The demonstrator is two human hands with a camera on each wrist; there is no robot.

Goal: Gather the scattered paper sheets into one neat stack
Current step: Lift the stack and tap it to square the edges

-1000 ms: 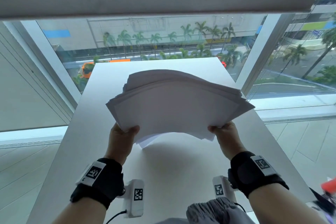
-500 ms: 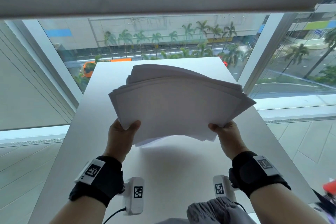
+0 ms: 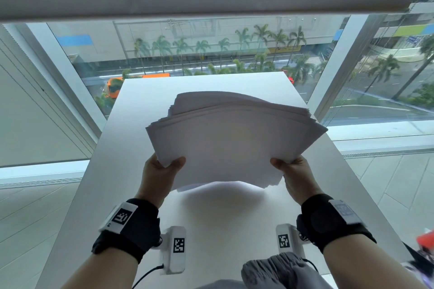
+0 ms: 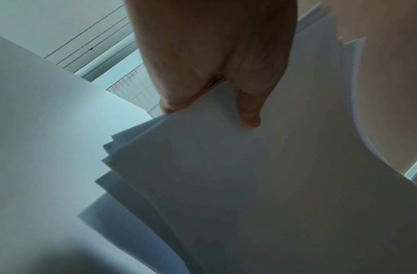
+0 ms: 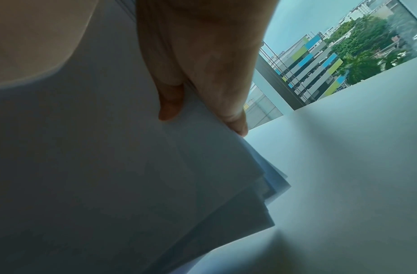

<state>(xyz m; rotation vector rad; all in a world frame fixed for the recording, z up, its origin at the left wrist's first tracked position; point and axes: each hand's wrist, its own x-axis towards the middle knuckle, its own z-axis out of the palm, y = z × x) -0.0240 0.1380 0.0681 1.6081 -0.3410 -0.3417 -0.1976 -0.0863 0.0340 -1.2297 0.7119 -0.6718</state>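
Note:
A thick bundle of white paper sheets (image 3: 234,138) is held in the air above the white table (image 3: 131,148), bowed upward in the middle. Its edges are fanned and uneven, with corners sticking out at the near side. My left hand (image 3: 162,171) grips the near left corner, thumb on top and fingers underneath. My right hand (image 3: 293,171) grips the near right corner the same way. In the left wrist view the fingers (image 4: 247,103) press the underside of the sheets (image 4: 249,185). In the right wrist view the fingers (image 5: 170,105) lie under the staggered sheets (image 5: 132,176).
The table runs away from me to a large window (image 3: 211,54) overlooking a street. Window frames stand at both far corners. Grey fabric (image 3: 281,272) lies at the near edge, and a red object (image 3: 426,239) shows at the far right.
The bundle has been lifted slightly higher and shifted a little toward the right. Both hands keep the same grip on its near corners.

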